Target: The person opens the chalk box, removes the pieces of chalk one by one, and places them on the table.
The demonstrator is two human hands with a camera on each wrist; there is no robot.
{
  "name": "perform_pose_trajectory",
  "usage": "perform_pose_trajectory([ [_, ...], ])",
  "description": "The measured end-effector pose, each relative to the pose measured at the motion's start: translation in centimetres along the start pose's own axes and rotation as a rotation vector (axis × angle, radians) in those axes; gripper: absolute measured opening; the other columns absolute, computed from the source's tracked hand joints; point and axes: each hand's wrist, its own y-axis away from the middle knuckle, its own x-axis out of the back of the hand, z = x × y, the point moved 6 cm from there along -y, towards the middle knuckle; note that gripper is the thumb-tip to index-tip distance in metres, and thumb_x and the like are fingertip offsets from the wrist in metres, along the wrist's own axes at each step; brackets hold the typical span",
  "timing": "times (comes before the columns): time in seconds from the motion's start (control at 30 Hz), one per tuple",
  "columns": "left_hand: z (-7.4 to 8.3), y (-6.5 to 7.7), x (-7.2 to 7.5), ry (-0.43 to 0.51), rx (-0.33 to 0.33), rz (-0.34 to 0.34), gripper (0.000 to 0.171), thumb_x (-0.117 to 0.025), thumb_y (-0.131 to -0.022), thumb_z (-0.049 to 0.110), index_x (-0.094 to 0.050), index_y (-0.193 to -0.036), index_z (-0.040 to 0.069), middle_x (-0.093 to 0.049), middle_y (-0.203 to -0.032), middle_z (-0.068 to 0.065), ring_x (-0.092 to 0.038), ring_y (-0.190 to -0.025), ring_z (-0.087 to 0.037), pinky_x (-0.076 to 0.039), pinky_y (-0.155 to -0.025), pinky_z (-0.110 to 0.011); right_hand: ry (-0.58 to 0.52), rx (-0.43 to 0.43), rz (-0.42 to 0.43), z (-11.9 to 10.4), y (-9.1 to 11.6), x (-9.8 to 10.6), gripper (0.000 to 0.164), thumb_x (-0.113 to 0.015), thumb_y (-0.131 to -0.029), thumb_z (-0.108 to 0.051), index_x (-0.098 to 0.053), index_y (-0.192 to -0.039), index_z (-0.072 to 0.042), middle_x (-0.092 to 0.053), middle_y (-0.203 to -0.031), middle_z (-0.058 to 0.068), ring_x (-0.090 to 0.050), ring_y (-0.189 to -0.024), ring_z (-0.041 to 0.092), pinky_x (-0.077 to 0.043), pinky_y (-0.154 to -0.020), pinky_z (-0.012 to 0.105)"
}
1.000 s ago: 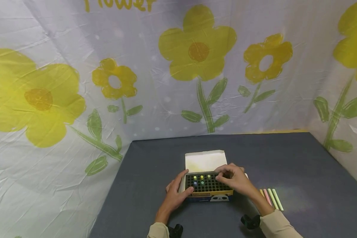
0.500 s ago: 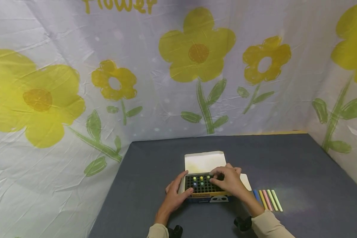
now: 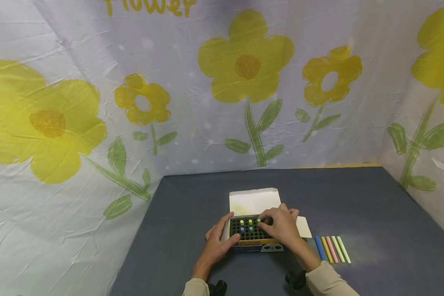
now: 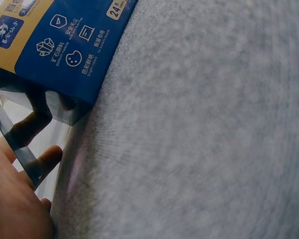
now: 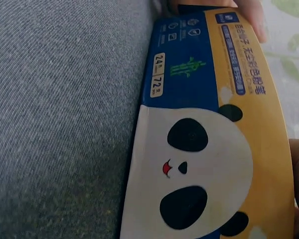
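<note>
An open chalk box (image 3: 256, 242) stands on the dark table, with a panda on its front. Its black holder (image 3: 253, 235) has rows of holes, and several chalk sticks (image 3: 250, 222) stand upright in it. My left hand (image 3: 217, 242) holds the box's left end, thumb at the front corner and fingers along the side. In the left wrist view, that hand (image 4: 15, 199) is partly hidden by the box. With thumb and forefinger, my right hand (image 3: 284, 224) pinches the top of a yellow-green chalk stick (image 3: 259, 220) in the back row. Its palm hides the holder's right part.
A white lid (image 3: 255, 201) stands folded back behind the box, and a white side flap (image 3: 303, 227) sticks out right. Several loose chalks, among them a blue chalk (image 3: 320, 248) and a pink chalk (image 3: 332, 249), lie side by side at right. A flower-printed backdrop (image 3: 192, 135) surrounds the table.
My right hand has moved left over the holder to the yellow-green chalk. The blue chalk on the table has come into sight from behind the right arm. My left hand stays put.
</note>
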Motion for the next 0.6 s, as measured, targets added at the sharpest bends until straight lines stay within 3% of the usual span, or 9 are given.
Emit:
perform_pose_trajectory([
  [0.23, 0.23, 0.04, 0.07, 0.004, -0.012, 0.001, 0.07, -0.073, -0.088, 0.042, -0.044, -0.151, 0.043, -0.052, -0.153, -0.002, -0.045, -0.133, -0.035, -0.015, -0.106, -0.064, 0.056, -0.013, -0.004, -0.25, 0.01, -0.23, 0.015, -0.09, -0.076, -0.02, -0.079, -0.086, -0.021, -0.062, -0.067, -0.007, -0.038, -0.074, 0.013, -0.019, -0.082, 0.05],
  [0.6, 0.16, -0.03, 0.09, 0.011, -0.013, -0.001, 0.069, -0.073, -0.087, 0.043, -0.045, -0.151, 0.041, -0.054, -0.151, -0.005, -0.045, -0.133, -0.036, -0.014, -0.106, -0.063, -0.032, -0.041, 0.02, -0.39, 0.16, 0.24, 0.016, -0.088, -0.077, -0.017, -0.079, -0.09, -0.019, -0.067, -0.069, -0.008, -0.042, -0.076, 0.013, -0.021, -0.086, 0.056],
])
